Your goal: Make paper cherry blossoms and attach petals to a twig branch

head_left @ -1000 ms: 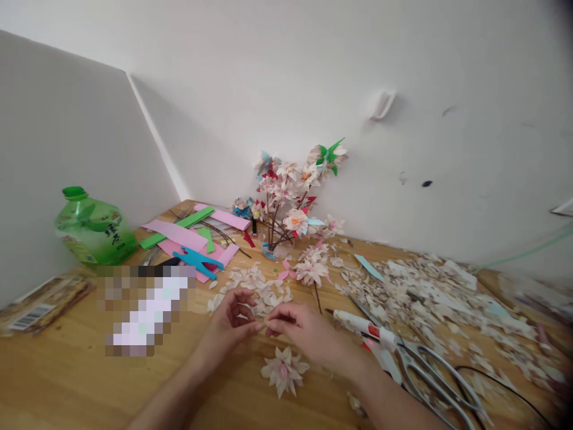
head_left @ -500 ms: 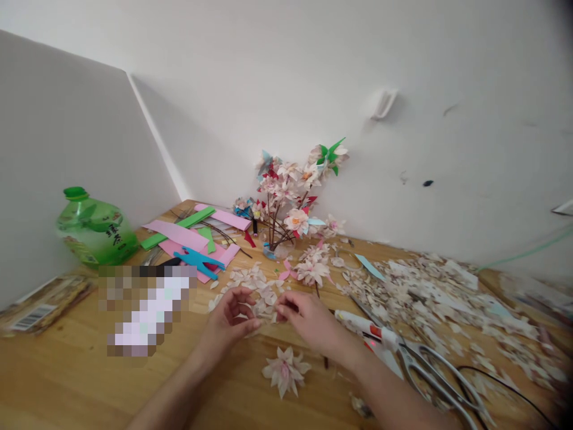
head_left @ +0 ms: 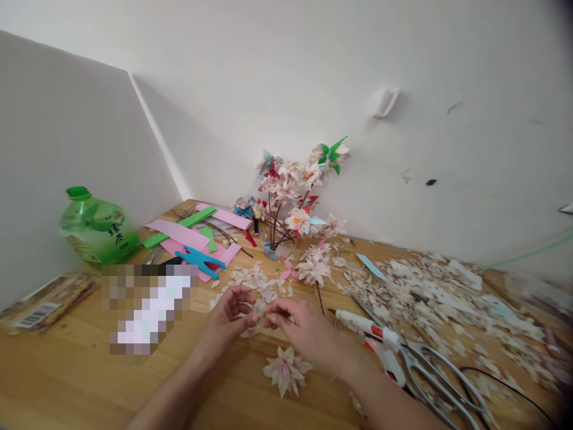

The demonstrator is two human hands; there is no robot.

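My left hand [head_left: 233, 313] is over the wooden table with its fingers curled and its thumb pointing right. Close beside it, my right hand [head_left: 290, 319] has its thumb and fingers pinched together, their tips almost touching my left thumb. Whatever sits between the fingertips is too small to make out. Loose pale petals [head_left: 250, 278] lie just behind both hands. In front of the right hand a single pale flower with a pinkish centre [head_left: 286, 370] rests on the table. Another flower on a stem [head_left: 314, 269] lies beyond the right hand.
A vase of paper flowers [head_left: 289, 185] stands at the back. Coloured paper strips [head_left: 179, 235] and a green bottle [head_left: 96, 230] are at left. To the right are a glue gun [head_left: 369, 327], large scissors [head_left: 430, 376] and a heap of petal scraps [head_left: 430, 292].
My right hand has moved a little left, closer to my left hand. The left hand has hardly moved. The view has shifted very slightly.
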